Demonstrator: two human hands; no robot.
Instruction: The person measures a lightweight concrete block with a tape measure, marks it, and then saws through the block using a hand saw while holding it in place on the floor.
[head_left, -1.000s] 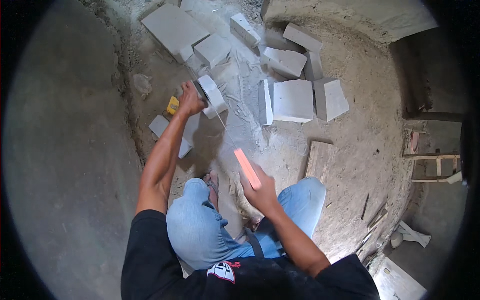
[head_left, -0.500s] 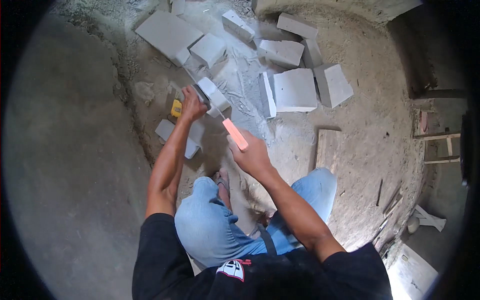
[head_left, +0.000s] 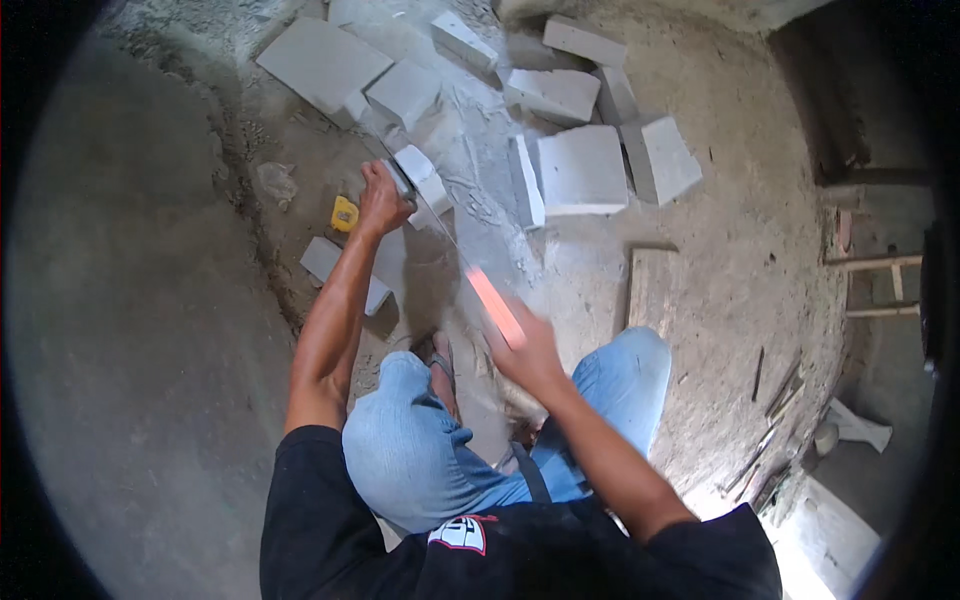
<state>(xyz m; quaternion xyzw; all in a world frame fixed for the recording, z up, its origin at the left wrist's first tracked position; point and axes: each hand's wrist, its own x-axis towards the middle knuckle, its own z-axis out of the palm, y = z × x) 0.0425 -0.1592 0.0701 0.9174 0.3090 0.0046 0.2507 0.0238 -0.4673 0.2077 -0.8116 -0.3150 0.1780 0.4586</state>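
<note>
My right hand (head_left: 527,352) is closed round the orange handle (head_left: 497,308) of a handsaw, slightly smeared by motion. The thin saw blade (head_left: 452,240) runs up and left, along a small white lightweight block (head_left: 424,180). My left hand (head_left: 382,200) is closed on a grey-sided piece at the blade's left side. Whether that piece is joined to the white block I cannot tell. A yellow tape measure (head_left: 344,213) lies just left of my left wrist. Another white block piece (head_left: 322,258) lies partly beneath my left forearm.
Several white blocks lie beyond my hands, including a large slab (head_left: 325,65) and a squarish block (head_left: 582,170). Pale dust coats the floor between them. A wooden board (head_left: 652,285) lies by my right knee. A wooden frame (head_left: 875,263) stands at far right.
My right hand has drawn the saw handle back toward me and to the right, baring more blade. My left hand stays at the block. The whole view has shifted slightly.
</note>
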